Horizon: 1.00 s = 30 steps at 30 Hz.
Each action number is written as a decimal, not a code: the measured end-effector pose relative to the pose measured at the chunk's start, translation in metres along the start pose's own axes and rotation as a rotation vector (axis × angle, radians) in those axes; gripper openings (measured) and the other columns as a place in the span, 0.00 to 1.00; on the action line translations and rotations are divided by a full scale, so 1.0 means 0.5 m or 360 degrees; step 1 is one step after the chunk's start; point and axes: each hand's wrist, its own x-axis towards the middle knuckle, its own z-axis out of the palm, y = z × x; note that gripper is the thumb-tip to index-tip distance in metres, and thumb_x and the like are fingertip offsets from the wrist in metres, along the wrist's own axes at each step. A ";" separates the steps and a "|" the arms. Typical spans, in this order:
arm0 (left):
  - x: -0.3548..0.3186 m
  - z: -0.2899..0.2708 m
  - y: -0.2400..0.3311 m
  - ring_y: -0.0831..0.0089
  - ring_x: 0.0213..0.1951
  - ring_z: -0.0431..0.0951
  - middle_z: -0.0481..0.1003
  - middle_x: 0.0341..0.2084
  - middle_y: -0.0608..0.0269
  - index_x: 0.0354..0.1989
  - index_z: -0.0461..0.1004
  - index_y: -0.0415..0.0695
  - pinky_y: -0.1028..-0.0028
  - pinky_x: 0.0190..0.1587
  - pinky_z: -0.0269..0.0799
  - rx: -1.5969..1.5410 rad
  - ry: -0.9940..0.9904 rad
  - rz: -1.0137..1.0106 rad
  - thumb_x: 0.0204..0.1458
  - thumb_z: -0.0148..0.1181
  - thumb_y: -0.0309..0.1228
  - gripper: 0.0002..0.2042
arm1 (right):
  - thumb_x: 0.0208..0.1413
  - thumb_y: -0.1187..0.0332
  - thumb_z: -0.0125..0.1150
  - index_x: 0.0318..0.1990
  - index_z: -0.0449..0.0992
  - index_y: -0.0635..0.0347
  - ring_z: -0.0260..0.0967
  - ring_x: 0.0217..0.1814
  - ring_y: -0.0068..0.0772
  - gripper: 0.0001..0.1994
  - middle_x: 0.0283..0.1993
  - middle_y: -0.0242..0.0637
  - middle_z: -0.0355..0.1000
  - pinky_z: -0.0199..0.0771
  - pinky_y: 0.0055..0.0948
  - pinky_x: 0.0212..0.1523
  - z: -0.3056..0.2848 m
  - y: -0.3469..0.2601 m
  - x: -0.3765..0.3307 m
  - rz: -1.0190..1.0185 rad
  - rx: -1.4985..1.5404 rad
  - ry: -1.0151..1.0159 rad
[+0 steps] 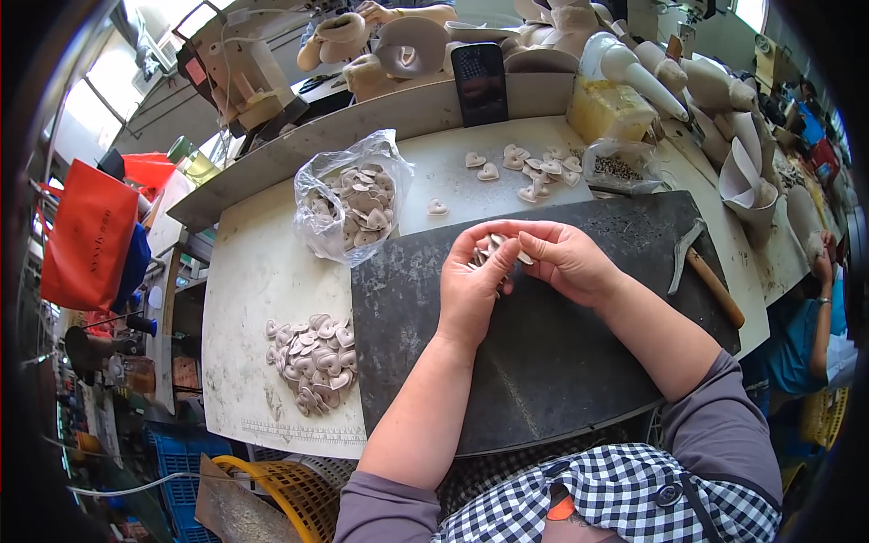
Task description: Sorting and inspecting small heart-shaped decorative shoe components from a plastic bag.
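Observation:
Above the black mat [407,362] my two hands meet. My left hand [471,288] is closed round several small beige heart-shaped pieces [493,244]. My right hand [572,262] pinches one of these hearts [525,258] between thumb and fingers, close against the left thumb. More hearts fill a clear plastic bag [312,213] at the mat's far left corner. A heap of hearts [315,360] lies on the pale board left of the mat. Beyond my hands, several loose hearts [539,167] are scattered on the board.
A hammer [713,285] lies on the mat's right side. A bag of small dark studs [625,167], a yellowish block [611,109] and a white bottle [634,77] stand at the far right. A phone [481,86] leans on the back ledge. A yellow basket [294,493] is below the front edge.

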 end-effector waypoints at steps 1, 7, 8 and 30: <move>0.000 0.003 0.003 0.81 0.28 0.71 0.69 0.29 0.70 0.42 0.69 0.45 0.81 0.24 0.66 -0.0110 0.0201 0.0035 0.54 0.62 0.31 0.10 | 0.62 0.67 0.54 0.53 0.72 0.64 0.71 0.45 0.20 0.15 0.45 0.33 0.74 0.72 0.21 0.46 -0.004 0.002 0.007 -0.0042 -0.0059 0.0053; 0.011 -0.016 0.026 0.76 0.29 0.75 0.69 0.29 0.66 0.33 0.64 0.46 0.79 0.21 0.68 -0.0475 0.0716 0.0106 0.58 0.55 0.28 0.05 | 0.56 0.74 0.58 0.41 0.77 0.67 0.70 0.36 0.19 0.07 0.37 0.36 0.76 0.71 0.20 0.41 -0.042 -0.073 0.140 -0.0677 -0.1414 0.0480; 0.014 -0.031 0.012 0.77 0.28 0.74 0.69 0.28 0.66 0.32 0.64 0.47 0.79 0.21 0.67 -0.0424 0.0690 0.0162 0.58 0.55 0.28 0.06 | 0.56 0.74 0.58 0.41 0.77 0.67 0.70 0.36 0.19 0.07 0.37 0.36 0.76 0.71 0.20 0.41 -0.045 -0.077 0.170 -0.0681 -0.1409 0.0482; 0.007 -0.018 0.019 0.75 0.30 0.76 0.73 0.36 0.61 0.37 0.68 0.45 0.80 0.21 0.66 -0.0147 0.0403 -0.0016 0.54 0.57 0.27 0.06 | 0.58 0.71 0.59 0.47 0.74 0.62 0.72 0.41 0.20 0.11 0.42 0.32 0.75 0.74 0.22 0.42 -0.013 -0.023 0.097 -0.0314 -0.0415 0.0453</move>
